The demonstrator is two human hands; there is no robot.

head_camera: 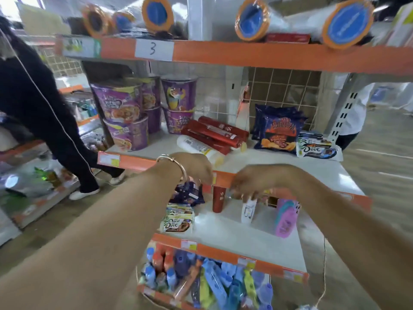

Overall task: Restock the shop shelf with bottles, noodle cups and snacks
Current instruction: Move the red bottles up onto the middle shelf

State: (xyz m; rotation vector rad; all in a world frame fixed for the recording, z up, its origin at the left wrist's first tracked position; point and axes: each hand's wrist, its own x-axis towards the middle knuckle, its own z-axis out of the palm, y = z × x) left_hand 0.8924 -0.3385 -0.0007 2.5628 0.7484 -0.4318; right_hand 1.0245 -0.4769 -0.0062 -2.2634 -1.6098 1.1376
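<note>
left hand [196,167]: we see it curled loosely over the orange shelf edge [134,163], holding nothing we can make out
right hand [250,183]: fingers bent down, tips at the white bottle [248,210] standing on the lower shelf; grip unclear, we cannot tell
noodle cups [125,117]: stacked, middle shelf, left
red tubes [214,135]: lying mid-shelf
chip bags [279,133]: right of tubes

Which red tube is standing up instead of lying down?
The single red cylindrical tube on the lower shelf, just under the two hands, stands upright. The other red tubes lie flat in a pile on the shelf above, beside the purple noodle cups.
</note>
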